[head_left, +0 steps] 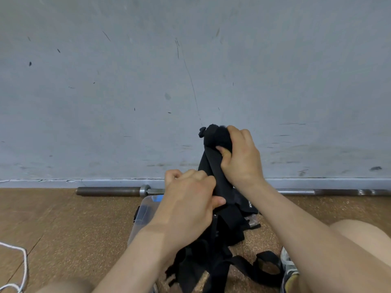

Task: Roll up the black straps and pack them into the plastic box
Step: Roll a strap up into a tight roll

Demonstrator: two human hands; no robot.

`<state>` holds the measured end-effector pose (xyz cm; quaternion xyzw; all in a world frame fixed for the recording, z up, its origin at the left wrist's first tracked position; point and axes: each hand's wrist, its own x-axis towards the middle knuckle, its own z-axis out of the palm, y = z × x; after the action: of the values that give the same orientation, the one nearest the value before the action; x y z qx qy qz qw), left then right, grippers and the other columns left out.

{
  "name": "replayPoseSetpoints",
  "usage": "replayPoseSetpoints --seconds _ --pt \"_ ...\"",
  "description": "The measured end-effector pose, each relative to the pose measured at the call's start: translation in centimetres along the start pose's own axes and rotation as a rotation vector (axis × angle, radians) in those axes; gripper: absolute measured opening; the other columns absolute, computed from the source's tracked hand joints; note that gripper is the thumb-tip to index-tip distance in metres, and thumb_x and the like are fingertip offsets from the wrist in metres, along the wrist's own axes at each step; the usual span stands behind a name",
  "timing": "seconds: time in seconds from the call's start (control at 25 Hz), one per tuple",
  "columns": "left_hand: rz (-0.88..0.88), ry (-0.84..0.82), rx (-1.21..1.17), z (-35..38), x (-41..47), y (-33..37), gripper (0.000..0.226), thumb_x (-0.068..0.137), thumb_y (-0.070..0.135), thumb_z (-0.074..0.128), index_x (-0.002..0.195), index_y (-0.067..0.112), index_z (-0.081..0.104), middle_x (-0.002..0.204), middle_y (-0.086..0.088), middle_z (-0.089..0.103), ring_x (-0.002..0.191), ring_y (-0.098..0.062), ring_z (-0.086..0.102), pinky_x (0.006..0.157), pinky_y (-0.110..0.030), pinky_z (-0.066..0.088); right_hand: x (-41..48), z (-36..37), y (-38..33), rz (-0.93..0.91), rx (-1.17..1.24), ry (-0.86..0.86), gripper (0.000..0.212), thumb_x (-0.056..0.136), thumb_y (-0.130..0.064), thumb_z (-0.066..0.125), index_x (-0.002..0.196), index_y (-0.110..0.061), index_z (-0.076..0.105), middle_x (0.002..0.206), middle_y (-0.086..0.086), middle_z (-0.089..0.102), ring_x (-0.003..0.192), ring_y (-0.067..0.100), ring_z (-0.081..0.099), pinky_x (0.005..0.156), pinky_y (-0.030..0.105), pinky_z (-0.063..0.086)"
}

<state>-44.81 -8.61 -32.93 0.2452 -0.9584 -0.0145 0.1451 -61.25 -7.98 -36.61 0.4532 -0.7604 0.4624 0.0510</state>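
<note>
While the right hand (241,157) is raised above and to the right of the plastic box (143,216), I see its fingers and thumb curled round the rolled upper end (215,138) of a black strap (213,166), which I hold up against the grey wall (127,81). From that roll the strap hangs straight down, and my left hand (190,199), lower and closer to the box, grips it partway along, with the thumb pressed on the front of the band and the fingers wrapped behind. Both hands are therefore closed on the same strap, one at the roll and one below it.

Below the hands, just right of the box and nearer to me, a tangled heap of more black straps (211,256) lies on the brown floor (63,229); whether any of it sits inside the box I cannot tell, because my left forearm covers the box's near right part. One looped strap (266,269) lies farther right of the box, touching a shoe (288,269).

The box is clear, with something blue (158,198) showing at its far edge. Just behind the box a barbell (110,191) lies along the foot of the wall. Well to the left of the box, a white cord (25,263) curls on the floor.
</note>
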Motion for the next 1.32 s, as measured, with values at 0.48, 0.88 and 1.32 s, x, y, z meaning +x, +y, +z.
replayPoseSetpoints --seconds 0.48,0.88,1.32 --pt "-0.340 -0.098 -0.996 1.4 -0.6 -1.7 0.020 0.088 0.025 0.069 0.105 0.015 0.069 0.101 0.005 0.074 0.100 -0.012 0.068 0.090 -0.040 0.054 0.5 0.7 0.0 0.187 0.469 -0.013 0.029 0.090 -0.010 0.066 0.116 -0.018 0.059 0.104 -0.001 0.064 0.098 0.015 0.061 0.088 0.027 0.048" --pt "-0.572 -0.205 -1.248 3.6 -0.5 -2.1 0.028 0.093 0.008 0.063 0.121 0.011 0.061 0.110 -0.001 0.074 0.100 -0.014 0.071 0.087 -0.029 0.057 0.3 -0.9 0.1 -0.120 0.129 0.084 0.042 0.090 -0.010 0.065 0.131 -0.010 0.055 0.107 0.003 0.046 0.082 0.012 0.046 0.071 0.020 0.035" --pt "-0.526 -0.385 -1.286 4.8 0.1 -4.6 0.033 0.089 0.015 0.070 0.121 0.014 0.065 0.117 0.000 0.072 0.112 -0.017 0.066 0.094 -0.026 0.052 -0.4 -1.2 -2.0 -0.121 0.415 0.058 0.039 0.085 -0.018 0.066 0.122 -0.007 0.058 0.109 0.005 0.060 0.095 0.005 0.052 0.087 0.010 0.041"
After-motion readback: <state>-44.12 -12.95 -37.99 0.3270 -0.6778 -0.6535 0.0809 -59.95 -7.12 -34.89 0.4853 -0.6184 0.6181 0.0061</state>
